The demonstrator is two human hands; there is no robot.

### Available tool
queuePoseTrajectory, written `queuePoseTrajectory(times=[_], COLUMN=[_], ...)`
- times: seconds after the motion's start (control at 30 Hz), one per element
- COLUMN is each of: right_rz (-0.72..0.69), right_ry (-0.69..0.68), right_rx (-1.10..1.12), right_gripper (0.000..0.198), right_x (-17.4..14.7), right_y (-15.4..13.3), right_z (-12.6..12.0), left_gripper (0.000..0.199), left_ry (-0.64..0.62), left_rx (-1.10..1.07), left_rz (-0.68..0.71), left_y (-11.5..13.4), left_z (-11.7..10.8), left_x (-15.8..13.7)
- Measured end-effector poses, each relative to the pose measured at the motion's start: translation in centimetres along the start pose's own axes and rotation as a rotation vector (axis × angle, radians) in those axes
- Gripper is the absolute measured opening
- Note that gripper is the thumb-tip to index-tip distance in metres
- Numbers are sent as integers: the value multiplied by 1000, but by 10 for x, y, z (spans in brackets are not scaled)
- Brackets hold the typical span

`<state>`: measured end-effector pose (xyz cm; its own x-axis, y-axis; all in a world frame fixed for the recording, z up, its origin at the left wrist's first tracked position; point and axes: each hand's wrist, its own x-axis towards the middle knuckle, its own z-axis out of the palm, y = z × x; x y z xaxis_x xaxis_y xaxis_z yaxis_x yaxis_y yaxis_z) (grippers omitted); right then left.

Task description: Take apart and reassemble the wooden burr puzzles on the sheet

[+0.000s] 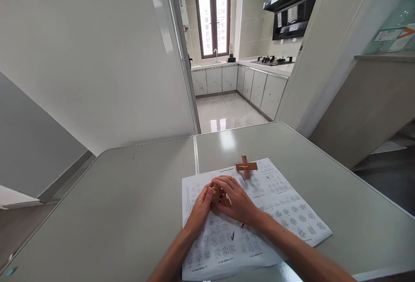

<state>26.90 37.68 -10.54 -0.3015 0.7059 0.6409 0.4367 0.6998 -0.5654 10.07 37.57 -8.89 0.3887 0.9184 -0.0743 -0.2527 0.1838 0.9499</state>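
Note:
Between my hands is a small piece of light brown wood, apparently several wooden puzzle pieces (216, 193) fitted together. My left hand (204, 202) grips it from the left, thumb on top. From the right, the curled fingers of my right hand (236, 197) close around it and hide much of its shape. Both hands rest over a large printed sheet (223, 247) covered with small line diagrams. Just beyond my right hand, a cross of interlocked wooden pieces (246, 167) lies on the sheet's far edge.
The sheet lies on a grey-green table (136, 213) with a pale seam running across it. A white wall (97, 57) rises at the left. Past the table's far edge, a doorway shows a kitchen with white cabinets (214, 80). A ledge (385, 58) is at the right.

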Motion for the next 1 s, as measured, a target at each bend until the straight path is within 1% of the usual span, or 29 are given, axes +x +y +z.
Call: queuePoseTrajectory(times=[0.07,0.13,0.23,0.33,0.37,0.43,0.53,0.6,0.73,0.87,1.0], right_rz=[-2,-9,9,107,152,250,391,484,656,707,708], right_ry=[2,7,44,100,115,144,194,231,244,242,197], right_rx=[7,12,16,36,49,77,145,234,421,473,488], right_gripper=[68,67,66,65,63,58,51,47,48,51,52], right_x=[1,1,2,2,2,2,4,6,7,5,3], right_y=[-1,-3,-6,-6,-5,-2,3,5,10,17,21], right_z=[-2,-4,-8,-10,-11,-11,-10,-10,-9,-5,-1], left_gripper=[61,62,62,54,53,56,63,65,66,70,67], left_ry=[0,31,162,336,377,412,379,344,229,103,55], left_rx=[-56,-104,-93,33,70,131,278,409,618,674,720], left_rz=[-23,-30,5,72,92,119,149,159,148,185,236], left_y=[2,5,11,15,15,15,12,10,5,0,-3], left_z=[0,-1,-7,-12,-12,-11,-8,-7,-10,-13,-12], left_x=[1,2,4,5,5,5,3,1,-2,-4,-4])
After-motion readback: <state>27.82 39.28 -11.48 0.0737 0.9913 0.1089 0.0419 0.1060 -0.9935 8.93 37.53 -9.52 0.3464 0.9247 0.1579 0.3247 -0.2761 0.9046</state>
